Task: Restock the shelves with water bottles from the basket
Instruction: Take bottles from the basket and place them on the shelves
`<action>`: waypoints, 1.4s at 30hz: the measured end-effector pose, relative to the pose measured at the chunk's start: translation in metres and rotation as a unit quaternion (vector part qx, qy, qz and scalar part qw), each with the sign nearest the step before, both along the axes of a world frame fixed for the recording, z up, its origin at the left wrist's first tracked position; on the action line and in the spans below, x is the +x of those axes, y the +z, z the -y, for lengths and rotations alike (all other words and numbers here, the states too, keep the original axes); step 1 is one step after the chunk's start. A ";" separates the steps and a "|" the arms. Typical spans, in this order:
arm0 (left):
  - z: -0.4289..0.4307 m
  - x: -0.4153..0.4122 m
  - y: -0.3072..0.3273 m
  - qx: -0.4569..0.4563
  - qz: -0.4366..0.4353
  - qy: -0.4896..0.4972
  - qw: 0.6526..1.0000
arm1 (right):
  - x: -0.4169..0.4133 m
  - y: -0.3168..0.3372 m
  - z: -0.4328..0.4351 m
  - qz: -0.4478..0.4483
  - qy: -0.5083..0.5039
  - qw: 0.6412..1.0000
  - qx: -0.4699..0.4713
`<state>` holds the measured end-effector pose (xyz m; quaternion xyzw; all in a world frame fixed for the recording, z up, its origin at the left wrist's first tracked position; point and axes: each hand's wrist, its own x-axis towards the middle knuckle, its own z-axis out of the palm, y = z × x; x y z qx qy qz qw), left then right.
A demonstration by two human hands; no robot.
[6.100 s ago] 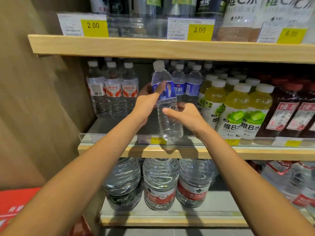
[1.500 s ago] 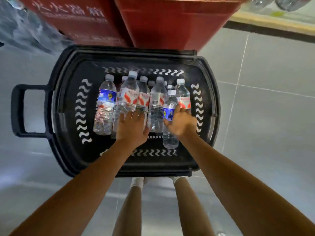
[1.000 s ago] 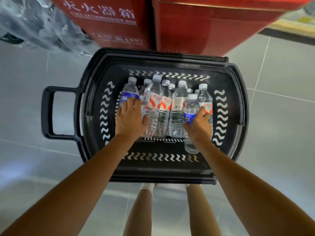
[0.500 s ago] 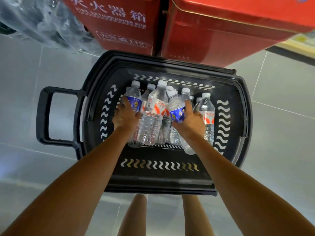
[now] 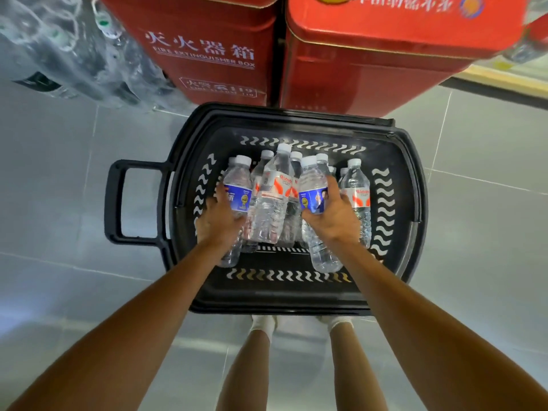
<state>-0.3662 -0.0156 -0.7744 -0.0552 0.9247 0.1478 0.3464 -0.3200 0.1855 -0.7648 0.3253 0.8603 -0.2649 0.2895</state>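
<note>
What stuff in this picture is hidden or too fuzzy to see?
Head view:
- Bottle count in the basket: front bottles hide back ones.
- Blue labels on left bottle and right bottle: left hand and right hand cover parts.
- Label small print: too tiny.
- Wrapped bottles, top left: blurred, cut by the edge.

**Lettering on the boxes and bottles**

On the left box (image 5: 207,54) "灭火器箱" is printed in white, with "FIRE EXTINGUISHER BOX" set beneath it; a framed line lower down is too small to be read. White characters on the right box (image 5: 400,28) are seen upside down and blurred. Print on the red-label bottle (image 5: 275,188), the left blue-label bottle (image 5: 240,195) and the right blue-label bottle (image 5: 312,188) cannot be made out.
</note>
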 end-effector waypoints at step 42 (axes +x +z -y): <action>-0.503 0.026 0.339 0.284 -0.104 0.050 0.952 | 0.036 0.328 -0.482 -0.366 -0.076 0.927 -0.005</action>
